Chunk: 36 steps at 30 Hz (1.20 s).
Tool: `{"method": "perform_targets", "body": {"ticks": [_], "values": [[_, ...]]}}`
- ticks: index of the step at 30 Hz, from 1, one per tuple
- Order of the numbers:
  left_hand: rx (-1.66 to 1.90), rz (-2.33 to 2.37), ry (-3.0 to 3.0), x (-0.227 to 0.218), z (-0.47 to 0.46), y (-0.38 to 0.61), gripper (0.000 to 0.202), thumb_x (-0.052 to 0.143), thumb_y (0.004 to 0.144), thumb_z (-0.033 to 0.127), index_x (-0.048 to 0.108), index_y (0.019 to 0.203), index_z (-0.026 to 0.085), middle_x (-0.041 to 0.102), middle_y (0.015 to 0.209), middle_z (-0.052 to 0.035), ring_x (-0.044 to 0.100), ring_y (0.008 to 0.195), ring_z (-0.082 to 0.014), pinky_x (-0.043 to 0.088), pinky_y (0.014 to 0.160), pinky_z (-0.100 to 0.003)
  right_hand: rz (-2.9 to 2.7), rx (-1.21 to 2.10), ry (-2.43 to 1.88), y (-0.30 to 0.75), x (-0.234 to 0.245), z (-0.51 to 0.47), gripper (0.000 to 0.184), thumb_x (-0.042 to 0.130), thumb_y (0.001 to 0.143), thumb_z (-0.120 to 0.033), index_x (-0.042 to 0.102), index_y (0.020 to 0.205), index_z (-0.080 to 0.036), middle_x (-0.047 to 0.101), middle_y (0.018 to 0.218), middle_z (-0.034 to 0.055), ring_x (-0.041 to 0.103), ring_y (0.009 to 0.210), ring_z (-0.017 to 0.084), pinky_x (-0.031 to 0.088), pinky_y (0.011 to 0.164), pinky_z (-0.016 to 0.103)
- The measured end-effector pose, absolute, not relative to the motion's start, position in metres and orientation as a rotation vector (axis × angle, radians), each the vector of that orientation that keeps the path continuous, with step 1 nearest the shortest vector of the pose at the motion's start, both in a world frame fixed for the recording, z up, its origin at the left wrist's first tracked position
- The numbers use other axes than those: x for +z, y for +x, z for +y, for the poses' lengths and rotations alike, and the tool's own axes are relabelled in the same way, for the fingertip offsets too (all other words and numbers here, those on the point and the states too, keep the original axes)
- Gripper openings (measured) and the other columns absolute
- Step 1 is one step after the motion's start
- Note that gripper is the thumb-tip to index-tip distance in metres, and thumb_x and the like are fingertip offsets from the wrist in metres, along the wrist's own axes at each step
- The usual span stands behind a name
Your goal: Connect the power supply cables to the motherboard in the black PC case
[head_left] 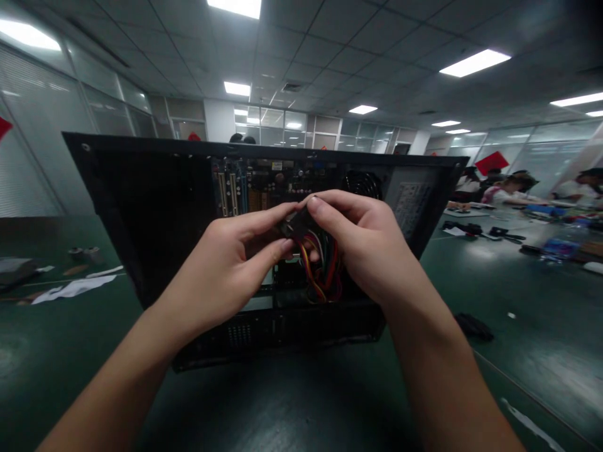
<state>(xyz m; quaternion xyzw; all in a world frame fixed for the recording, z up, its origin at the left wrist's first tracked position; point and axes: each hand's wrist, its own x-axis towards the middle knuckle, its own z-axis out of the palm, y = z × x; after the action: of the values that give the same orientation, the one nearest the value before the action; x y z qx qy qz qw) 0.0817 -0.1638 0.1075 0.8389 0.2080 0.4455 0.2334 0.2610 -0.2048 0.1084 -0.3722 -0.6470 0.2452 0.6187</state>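
Both forearms reach forward and up from the bottom of the view, meeting in front of the open computer case (155, 207), which lies on the green table (518, 314). The left hand (226, 270) is curled, thumb and forefinger pinched on the near side of a small black connector (296, 224). The right hand (362, 245) arches over it, fingertips clamped on the connector's top. Red, yellow and black wires (320, 267) hang from the connector down into the case's interior.

Left hand (225, 267), right hand (365, 251): fingertips (315, 204) together
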Motion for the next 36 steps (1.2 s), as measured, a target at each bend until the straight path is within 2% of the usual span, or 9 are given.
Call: {"method": "perform_targets", "body": {"ticks": [5,9,15,20,25,28,31,34,36], "values": [[1.263,0.518,2.331,0.105,-0.162,0.084,0.054,0.07,0.084,0.029,0.06,0.137,0.027,0.069,0.124,-0.0017,0.062,0.121,-0.0298,0.052,0.105,-0.043,-1.406,0.516,-0.855,0.259,0.103,-0.2,0.03,0.068,0.086,-0.046,0.072,0.101,-0.021,0.069,0.088,0.0032,0.067,0.091,0.02,0.058,0.075,0.031],[1.302,0.517,2.395,0.103,-0.163,0.086,0.06,0.068,0.084,0.027,0.053,0.142,0.03,0.07,0.119,-0.0005,0.066,0.114,-0.0259,0.053,0.101,-0.035,-1.401,0.486,-0.887,0.261,0.103,-0.202,0.033,0.068,0.086,-0.047,0.07,0.107,-0.023,0.07,0.095,0.0038,0.067,0.099,0.022,0.058,0.078,0.034],[1.432,0.591,2.592,0.1,-0.156,0.084,0.038,0.063,0.09,0.032,0.063,0.127,0.026,0.069,0.121,-0.0018,0.064,0.117,-0.0252,0.051,0.103,-0.036,-1.414,0.436,-0.874,0.262,0.103,-0.203,0.029,0.07,0.085,-0.042,0.069,0.109,-0.026,0.071,0.1,0.002,0.067,0.098,0.019,0.058,0.082,0.033],[1.822,0.383,2.786,0.092,-0.147,0.085,0.02,0.057,0.095,0.024,0.069,0.111,0.022,0.071,0.116,-0.0046,0.067,0.109,-0.0191,0.054,0.097,-0.029,-1.413,0.378,-0.804,0.26,0.095,-0.196,0.029,0.07,0.085,-0.045,0.071,0.108,-0.026,0.071,0.102,0.0012,0.067,0.098,0.019,0.057,0.085,0.033],[2.195,0.204,2.951,0.086,-0.143,0.08,0.024,0.063,0.091,0.018,0.067,0.115,0.022,0.072,0.115,-0.0059,0.07,0.099,-0.0166,0.059,0.085,-0.027,-1.523,0.303,-0.791,0.264,0.096,-0.202,0.036,0.054,0.095,-0.051,0.07,0.115,-0.026,0.071,0.108,0.0035,0.068,0.098,0.022,0.058,0.082,0.036],[2.265,0.189,2.982,0.086,-0.142,0.077,0.027,0.066,0.09,0.019,0.066,0.116,0.024,0.072,0.115,-0.0056,0.07,0.097,-0.0165,0.059,0.081,-0.027,-1.697,0.051,-0.816,0.269,0.101,-0.212,0.034,0.045,0.1,-0.038,0.067,0.122,-0.025,0.069,0.114,0.0054,0.065,0.105,0.023,0.056,0.09,0.039],[2.241,0.179,2.986,0.084,-0.135,0.079,0.024,0.066,0.09,0.02,0.067,0.114,0.023,0.072,0.113,-0.0054,0.07,0.096,-0.016,0.059,0.08,-0.026,-1.832,-0.4,-0.814,0.276,0.1,-0.21,0.033,0.045,0.097,-0.022,0.066,0.122,-0.025,0.065,0.12,0.008,0.061,0.113,0.024,0.052,0.096,0.043],[2.13,0.175,3.016,0.078,-0.121,0.082,0.021,0.065,0.09,0.021,0.068,0.111,0.022,0.073,0.11,-0.0058,0.071,0.096,-0.0163,0.058,0.081,-0.026,-1.861,-0.781,-0.767,0.284,0.087,-0.196,0.031,0.048,0.094,-0.013,0.068,0.115,-0.024,0.063,0.116,0.0096,0.06,0.108,0.023,0.054,0.09,0.04],[2.036,0.167,3.061,0.073,-0.11,0.085,0.02,0.065,0.09,0.021,0.069,0.11,0.02,0.073,0.109,-0.0063,0.071,0.095,-0.0168,0.058,0.081,-0.026,-1.89,-0.91,-0.759,0.29,0.074,-0.183,0.03,0.047,0.094,-0.009,0.066,0.113,-0.022,0.063,0.111,0.0098,0.061,0.104,0.022,0.055,0.086,0.038]]}}
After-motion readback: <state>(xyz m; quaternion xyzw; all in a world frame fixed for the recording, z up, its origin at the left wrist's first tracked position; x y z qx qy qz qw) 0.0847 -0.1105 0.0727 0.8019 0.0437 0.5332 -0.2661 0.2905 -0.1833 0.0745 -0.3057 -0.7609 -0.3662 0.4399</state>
